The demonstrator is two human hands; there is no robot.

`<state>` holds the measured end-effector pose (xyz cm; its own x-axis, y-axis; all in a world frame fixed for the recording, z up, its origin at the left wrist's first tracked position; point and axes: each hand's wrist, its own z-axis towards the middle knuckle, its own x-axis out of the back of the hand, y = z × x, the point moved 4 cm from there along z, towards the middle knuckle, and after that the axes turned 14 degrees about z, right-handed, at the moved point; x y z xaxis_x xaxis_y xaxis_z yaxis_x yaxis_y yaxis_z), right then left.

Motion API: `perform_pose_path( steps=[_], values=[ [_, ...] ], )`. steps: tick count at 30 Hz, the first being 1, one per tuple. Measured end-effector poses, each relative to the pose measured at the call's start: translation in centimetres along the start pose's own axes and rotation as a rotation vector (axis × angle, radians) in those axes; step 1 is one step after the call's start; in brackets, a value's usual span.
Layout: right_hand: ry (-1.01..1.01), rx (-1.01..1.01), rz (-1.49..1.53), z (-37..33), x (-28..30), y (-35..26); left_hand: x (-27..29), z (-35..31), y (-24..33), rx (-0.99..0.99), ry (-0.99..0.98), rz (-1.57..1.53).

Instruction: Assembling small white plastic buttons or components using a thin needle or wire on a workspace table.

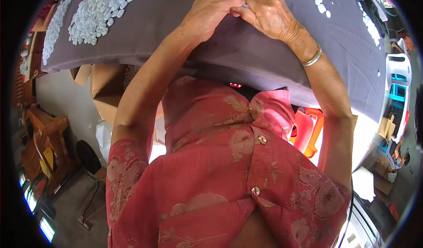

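My left hand [212, 11] and my right hand [269, 18] meet above the cloth at the top middle, fingertips touching. Between their pinched thumbs and fingers shows a sliver of a small whitish piece [245, 5]; most of it is hidden by the fingers. To the left of my hands lies a big heap of small white oval plastic pieces [99, 14]. Several more white oval pieces [318, 0] trail in a loose line to the right of my right hand. A bangle sits on my right wrist.
A grey-purple cloth [145, 30] covers the table, its edge hanging toward me. More white pieces [57, 25] lie at the far left and along the right side. Below stand an open cardboard box [105, 89] and a red-orange stool [310, 131]. White chairs [398, 67] are farther right.
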<state>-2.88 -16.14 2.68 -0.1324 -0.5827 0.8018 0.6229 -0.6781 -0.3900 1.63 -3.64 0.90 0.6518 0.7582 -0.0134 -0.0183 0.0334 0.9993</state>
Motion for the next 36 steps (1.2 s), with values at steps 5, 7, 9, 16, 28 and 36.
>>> perform_pose_path(
  steps=[5, 7, 9, 16, 28, 36],
  values=[
    [0.262, 0.364, 0.257, 0.1, 0.7, 0.3, -0.2, 0.7, 0.1, 0.022, -0.067, -0.176],
    [0.037, 0.125, 0.090, 0.5, 0.9, 0.2, 0.1, 0.9, 0.2, 0.031, -0.037, -0.166],
    [0.009, 0.032, 0.077, 1.1, -0.1, 0.0, 1.1, 0.6, -0.6, 0.026, 0.039, -0.106],
    [0.117, -0.186, 0.120, 0.1, 0.7, -0.2, 3.6, 1.1, 1.5, -0.174, 0.212, 0.164],
    [0.411, -0.399, 0.582, 0.0, 1.6, 2.4, 21.1, -3.2, 5.4, -0.097, 0.778, 1.173],
    [0.424, -0.410, 0.526, -0.3, 2.0, 2.9, 29.0, -4.1, 5.4, -0.017, 0.925, 1.368]
  ],
)
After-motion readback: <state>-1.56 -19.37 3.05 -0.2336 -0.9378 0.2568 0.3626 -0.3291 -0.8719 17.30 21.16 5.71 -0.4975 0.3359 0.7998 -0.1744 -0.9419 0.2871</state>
